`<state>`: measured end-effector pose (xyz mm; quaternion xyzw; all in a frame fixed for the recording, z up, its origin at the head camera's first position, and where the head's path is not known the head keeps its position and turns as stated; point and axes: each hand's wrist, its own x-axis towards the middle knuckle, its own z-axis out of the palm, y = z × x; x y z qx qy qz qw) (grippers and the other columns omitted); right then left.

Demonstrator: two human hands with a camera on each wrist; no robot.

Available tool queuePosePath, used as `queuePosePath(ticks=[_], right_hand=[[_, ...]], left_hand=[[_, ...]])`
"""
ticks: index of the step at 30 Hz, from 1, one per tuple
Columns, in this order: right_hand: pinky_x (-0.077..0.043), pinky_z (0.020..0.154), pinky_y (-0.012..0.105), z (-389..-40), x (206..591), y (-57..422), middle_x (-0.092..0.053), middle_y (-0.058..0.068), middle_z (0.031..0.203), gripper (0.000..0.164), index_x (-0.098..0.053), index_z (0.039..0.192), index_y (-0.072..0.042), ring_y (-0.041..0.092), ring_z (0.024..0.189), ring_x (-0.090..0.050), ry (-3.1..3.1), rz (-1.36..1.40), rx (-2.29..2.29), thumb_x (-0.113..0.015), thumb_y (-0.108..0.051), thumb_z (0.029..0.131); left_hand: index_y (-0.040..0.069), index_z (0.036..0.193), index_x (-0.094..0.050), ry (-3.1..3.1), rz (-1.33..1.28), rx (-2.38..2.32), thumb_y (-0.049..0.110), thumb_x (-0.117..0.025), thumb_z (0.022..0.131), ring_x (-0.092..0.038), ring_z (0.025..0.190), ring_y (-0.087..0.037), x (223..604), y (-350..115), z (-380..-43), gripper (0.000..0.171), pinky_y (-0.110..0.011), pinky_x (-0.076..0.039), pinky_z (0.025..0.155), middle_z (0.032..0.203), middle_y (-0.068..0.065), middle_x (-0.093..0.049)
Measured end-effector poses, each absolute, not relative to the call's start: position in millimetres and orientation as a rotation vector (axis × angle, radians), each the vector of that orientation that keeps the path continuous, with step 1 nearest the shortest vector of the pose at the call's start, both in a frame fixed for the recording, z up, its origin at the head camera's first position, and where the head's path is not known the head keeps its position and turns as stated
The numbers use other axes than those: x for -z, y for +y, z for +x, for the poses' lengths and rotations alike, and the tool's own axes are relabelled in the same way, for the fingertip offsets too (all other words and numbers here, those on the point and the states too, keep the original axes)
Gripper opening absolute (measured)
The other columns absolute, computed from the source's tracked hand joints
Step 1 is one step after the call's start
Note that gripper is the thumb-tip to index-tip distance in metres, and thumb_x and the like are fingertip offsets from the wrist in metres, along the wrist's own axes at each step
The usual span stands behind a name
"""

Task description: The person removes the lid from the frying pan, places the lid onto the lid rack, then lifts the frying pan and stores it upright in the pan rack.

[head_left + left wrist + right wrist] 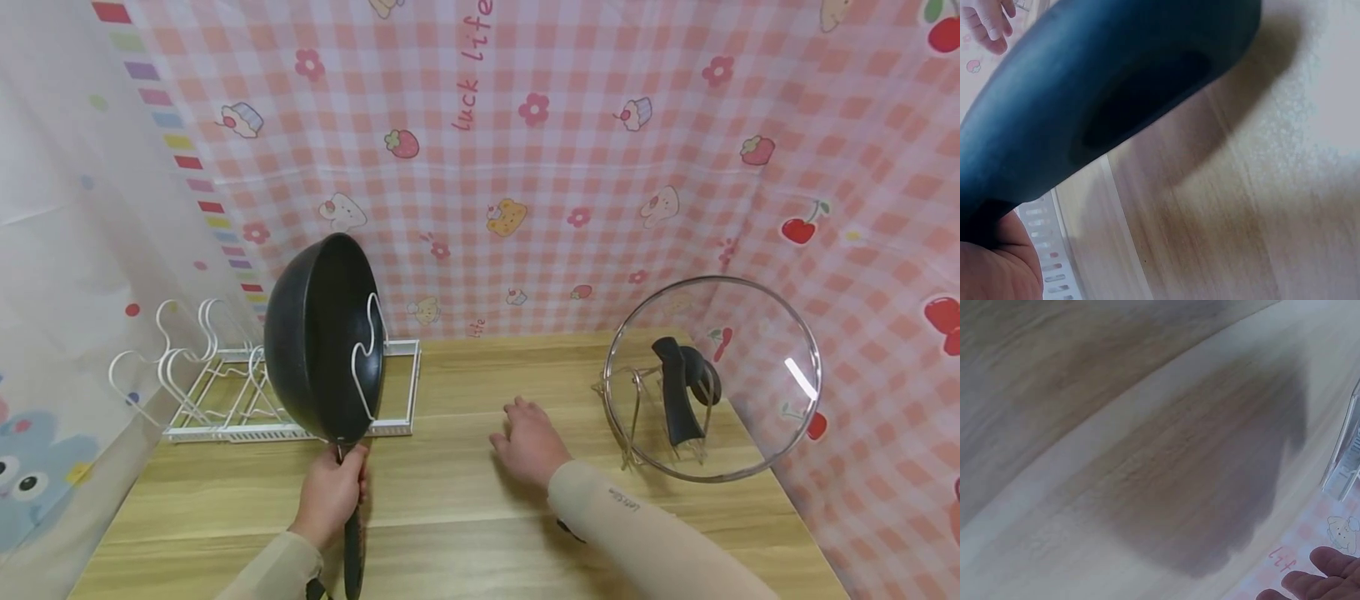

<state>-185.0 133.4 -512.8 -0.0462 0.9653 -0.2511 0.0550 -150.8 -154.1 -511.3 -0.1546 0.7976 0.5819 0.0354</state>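
Note:
My left hand (330, 492) grips a black wok (288, 342) by its long black handle (353, 554), near where it joins the bowl. The wok stands on edge in a white wire rack (412, 383), its open side turned to the right, with a tall white wire loop (357, 375) in front of its opening. The left wrist view shows the wok's dark outer side (1116, 81) and the left hand (1007, 262) at the handle. Over the wooden table, my right hand (528, 442) holds nothing, its fingers loosely spread.
On the right, a round glass lid (757, 417) with a steel rim and black handle (678, 400) stands upright in a small wire stand (634, 408). More white wire loops (172, 367) rise from the rack's left side. A pink checked cloth (570, 167) hangs behind the wooden table (450, 542).

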Motion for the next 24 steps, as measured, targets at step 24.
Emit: queuePosePath(ticks=[24], right_hand=[[-0.013,0.115,0.048,-185.6,512.1,150.1,-0.033,0.017,0.147,0.064,-0.041,0.137,-0.003,0.033,0.14,-0.021,2.997,-0.152,0.666,-0.056,-0.042,0.089]], left_hand=[[0.003,0.111,-0.044,2.414,-0.418,-1.841,0.018,-0.047,0.093,-0.051,0.052,-0.018,510.2,-155.7,-143.4,0.024,-0.032,-0.047,0.046,0.071,-0.005,-0.051]])
